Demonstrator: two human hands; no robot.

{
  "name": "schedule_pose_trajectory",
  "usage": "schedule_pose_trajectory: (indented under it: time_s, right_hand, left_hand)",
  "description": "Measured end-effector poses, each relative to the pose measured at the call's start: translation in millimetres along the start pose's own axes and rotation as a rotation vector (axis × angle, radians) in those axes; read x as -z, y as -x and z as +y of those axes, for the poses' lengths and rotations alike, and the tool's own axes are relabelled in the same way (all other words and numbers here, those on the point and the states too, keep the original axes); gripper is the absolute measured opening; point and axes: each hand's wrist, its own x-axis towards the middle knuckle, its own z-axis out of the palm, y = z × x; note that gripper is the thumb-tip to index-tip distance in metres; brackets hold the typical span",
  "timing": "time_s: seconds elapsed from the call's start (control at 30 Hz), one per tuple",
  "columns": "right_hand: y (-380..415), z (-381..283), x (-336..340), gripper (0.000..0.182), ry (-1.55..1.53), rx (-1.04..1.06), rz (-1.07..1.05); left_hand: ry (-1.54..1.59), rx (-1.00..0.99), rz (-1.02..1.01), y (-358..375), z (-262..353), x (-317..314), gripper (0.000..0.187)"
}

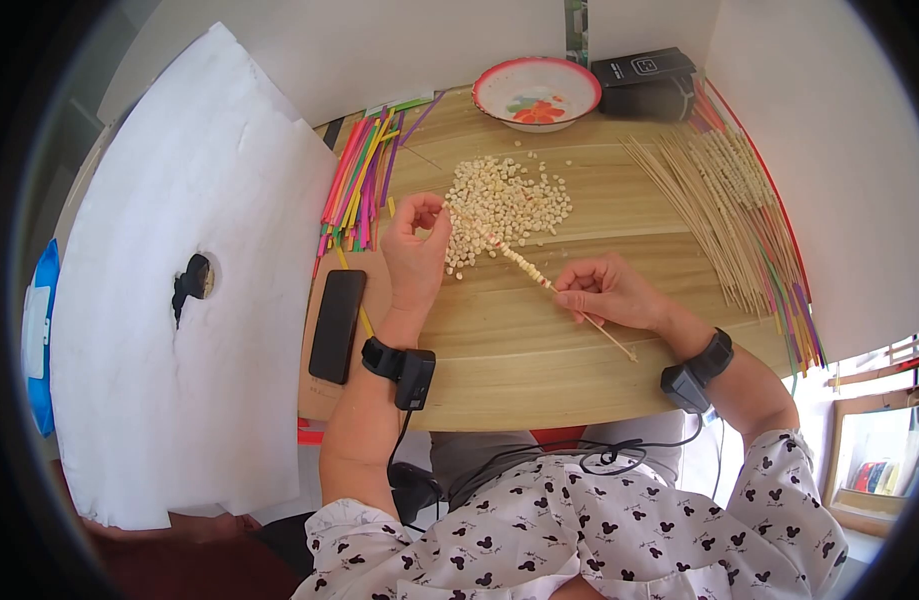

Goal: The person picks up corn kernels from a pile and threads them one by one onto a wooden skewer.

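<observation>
My right hand pinches a thin wooden stick between thumb and fingertips. Small pale beads, a few of them reddish, are threaded along the stick's upper stretch. Its bare lower end slants down past my right fingers toward the table's front. At the upper left, my left hand is closed with thumb and index finger pinched at the stick's other end. Under and behind the stick lies a loose pile of small pale bead-like pieces, spread over the wooden table.
Colourful flat strips lie at the back left, above a black phone. A red-rimmed enamel bowl and a black box stand at the back. Many thin sticks lie at right. White panels flank the table.
</observation>
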Motion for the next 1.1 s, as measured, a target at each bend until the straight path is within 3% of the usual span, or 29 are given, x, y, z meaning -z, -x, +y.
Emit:
schedule_pose_trajectory:
  time_s: [1.1]
  right_hand:
    - [-0.8, 1.4, 0.1, 0.009, -0.016, 0.009, 0.041]
  left_hand:
    - [0.019, 0.022, -0.129, 8.7, 6.0, -9.8, 0.012]
